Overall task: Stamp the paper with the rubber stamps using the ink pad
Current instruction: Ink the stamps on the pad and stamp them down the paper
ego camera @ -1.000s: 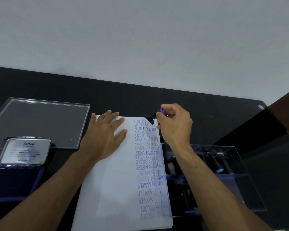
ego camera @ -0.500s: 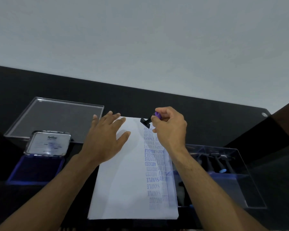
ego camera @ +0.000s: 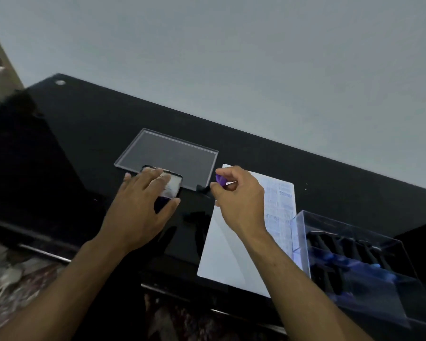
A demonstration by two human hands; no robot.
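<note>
The black table (ego camera: 330, 173) carries everything. On it, the white paper (ego camera: 231, 254) lies right of centre, with blue imprints in a column along its right edge, beside the clear stamp box (ego camera: 354, 242) that holds the remaining stamps. A clear acrylic lid (ego camera: 167, 158) lies at the far left-centre.

The left hand (ego camera: 138, 205) rests flat, fingers extended, on the ink pad (ego camera: 170, 185), largely covering it. The right hand (ego camera: 239, 195) pinches the purple-handled rubber stamp (ego camera: 219, 179), which hangs above the table between pad and paper; its black base is barely distinguishable against the dark surface.

Assessment: the step in hand appears to be re-inking. The left hand should steady the case only and clear the pad surface. The stamp face should meet the pad flat, with a light, even press, then lift straight.

Against the frame half a second back, the left hand has left the paper for the pad, and the stamp has moved off the paper's top edge toward the left.
</note>
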